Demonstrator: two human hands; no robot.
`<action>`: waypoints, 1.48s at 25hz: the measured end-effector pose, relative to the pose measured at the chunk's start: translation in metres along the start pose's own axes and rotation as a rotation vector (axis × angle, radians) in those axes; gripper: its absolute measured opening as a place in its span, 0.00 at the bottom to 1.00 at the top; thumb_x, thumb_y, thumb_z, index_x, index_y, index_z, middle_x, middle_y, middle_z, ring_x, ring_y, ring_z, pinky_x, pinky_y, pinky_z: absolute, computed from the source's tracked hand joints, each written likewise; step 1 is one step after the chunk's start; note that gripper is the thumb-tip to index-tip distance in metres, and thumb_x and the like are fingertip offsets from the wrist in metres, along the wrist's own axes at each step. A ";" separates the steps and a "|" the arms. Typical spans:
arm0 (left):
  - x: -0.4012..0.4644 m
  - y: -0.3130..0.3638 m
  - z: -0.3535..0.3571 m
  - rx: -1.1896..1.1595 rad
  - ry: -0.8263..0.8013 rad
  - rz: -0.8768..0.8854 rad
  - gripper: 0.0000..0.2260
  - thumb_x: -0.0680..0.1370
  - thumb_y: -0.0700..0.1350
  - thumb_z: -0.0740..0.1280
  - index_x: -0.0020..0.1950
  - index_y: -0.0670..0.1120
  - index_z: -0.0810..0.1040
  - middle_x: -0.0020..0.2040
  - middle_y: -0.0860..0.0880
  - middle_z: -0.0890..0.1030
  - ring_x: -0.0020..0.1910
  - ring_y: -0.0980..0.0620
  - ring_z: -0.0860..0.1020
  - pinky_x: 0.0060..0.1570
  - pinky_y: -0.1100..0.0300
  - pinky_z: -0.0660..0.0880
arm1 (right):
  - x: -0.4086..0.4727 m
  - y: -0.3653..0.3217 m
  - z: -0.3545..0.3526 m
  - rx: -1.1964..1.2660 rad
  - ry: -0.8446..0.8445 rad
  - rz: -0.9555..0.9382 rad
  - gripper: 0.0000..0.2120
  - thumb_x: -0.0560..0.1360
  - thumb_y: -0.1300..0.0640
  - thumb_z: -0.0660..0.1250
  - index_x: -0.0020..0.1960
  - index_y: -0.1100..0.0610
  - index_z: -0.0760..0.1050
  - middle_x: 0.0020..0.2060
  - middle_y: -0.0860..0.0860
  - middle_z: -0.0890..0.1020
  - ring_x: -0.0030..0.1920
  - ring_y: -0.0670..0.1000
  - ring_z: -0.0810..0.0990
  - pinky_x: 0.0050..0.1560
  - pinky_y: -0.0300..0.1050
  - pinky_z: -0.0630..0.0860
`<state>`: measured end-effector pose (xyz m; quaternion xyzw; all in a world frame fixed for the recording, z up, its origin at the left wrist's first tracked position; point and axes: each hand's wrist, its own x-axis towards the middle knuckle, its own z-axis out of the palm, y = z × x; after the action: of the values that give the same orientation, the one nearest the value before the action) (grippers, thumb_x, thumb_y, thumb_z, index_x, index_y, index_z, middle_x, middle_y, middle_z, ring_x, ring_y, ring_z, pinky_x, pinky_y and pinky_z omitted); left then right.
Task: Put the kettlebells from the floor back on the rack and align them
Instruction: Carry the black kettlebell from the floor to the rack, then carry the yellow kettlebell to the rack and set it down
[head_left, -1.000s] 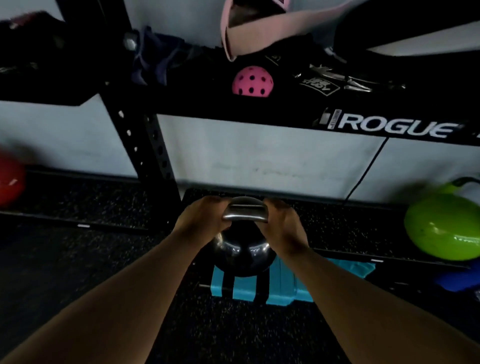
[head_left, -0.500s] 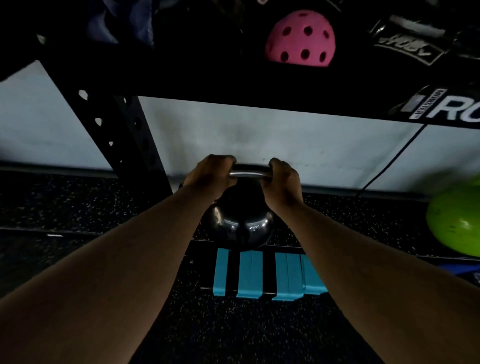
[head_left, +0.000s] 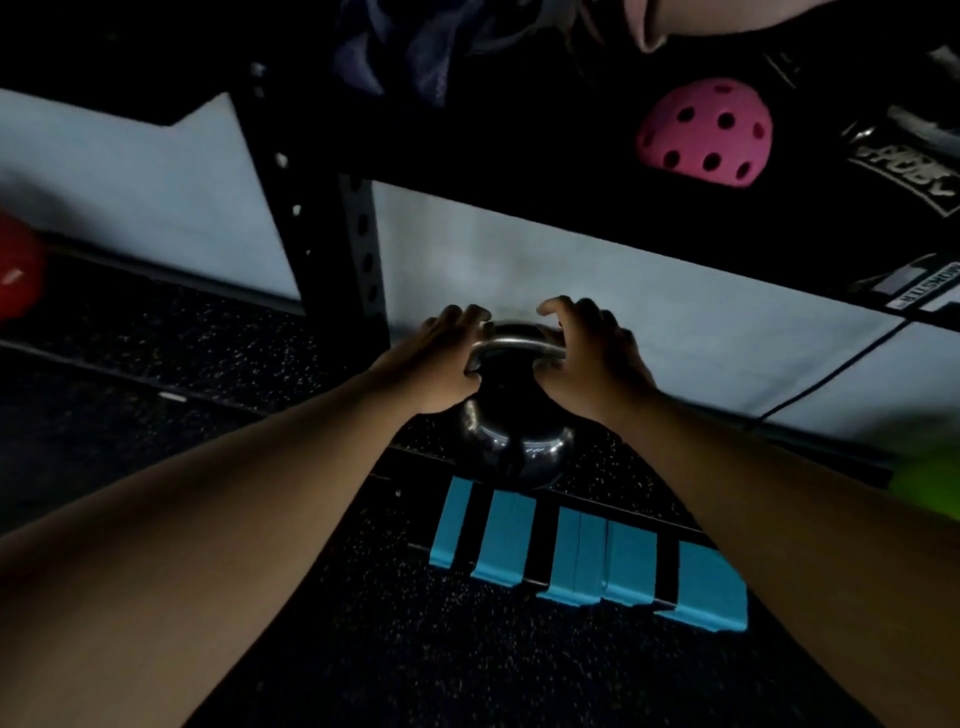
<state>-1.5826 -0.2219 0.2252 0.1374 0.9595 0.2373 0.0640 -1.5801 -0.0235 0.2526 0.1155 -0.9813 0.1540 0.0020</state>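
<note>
i see the black kettlebell (head_left: 511, 441) between my two hands, low on the rack's bottom shelf (head_left: 613, 457), beside the black upright (head_left: 332, 228). my left hand (head_left: 434, 364) wraps one side of its steel handle (head_left: 514, 345); my right hand (head_left: 592, 358) rests on the other with fingers spread loose. i judge this two-sided hold steadies it for alignment. blue blocks (head_left: 587, 556) lie nearer me, below my wrists.

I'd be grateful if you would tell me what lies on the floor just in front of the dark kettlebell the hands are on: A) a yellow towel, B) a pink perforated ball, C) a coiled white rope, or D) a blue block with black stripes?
D: a blue block with black stripes lies on the speckled floor just nearer the camera than the kettlebell.
</note>
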 end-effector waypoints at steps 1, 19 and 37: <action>-0.016 -0.008 -0.005 0.000 0.011 -0.046 0.28 0.73 0.46 0.70 0.70 0.50 0.63 0.67 0.44 0.70 0.63 0.43 0.72 0.57 0.45 0.75 | -0.003 -0.012 -0.003 -0.039 0.010 -0.077 0.26 0.71 0.52 0.67 0.68 0.52 0.66 0.61 0.54 0.74 0.62 0.58 0.71 0.64 0.54 0.65; -0.615 -0.101 0.080 -0.026 -0.384 -0.899 0.15 0.76 0.42 0.61 0.61 0.53 0.75 0.65 0.49 0.75 0.60 0.45 0.76 0.55 0.50 0.75 | -0.323 -0.297 0.204 -0.106 -0.742 -0.857 0.12 0.79 0.51 0.61 0.61 0.51 0.73 0.56 0.51 0.78 0.57 0.55 0.76 0.59 0.54 0.72; -0.779 -0.167 0.366 -0.151 -0.366 -0.774 0.15 0.71 0.51 0.73 0.54 0.48 0.77 0.50 0.48 0.79 0.51 0.47 0.76 0.47 0.52 0.75 | -0.581 -0.257 0.464 0.000 -1.213 -0.533 0.13 0.70 0.47 0.73 0.38 0.55 0.74 0.32 0.51 0.76 0.36 0.54 0.77 0.29 0.44 0.66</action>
<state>-0.8093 -0.4333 -0.1304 -0.1979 0.8930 0.2371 0.3274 -0.9412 -0.2706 -0.1346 0.4204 -0.7464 0.0560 -0.5128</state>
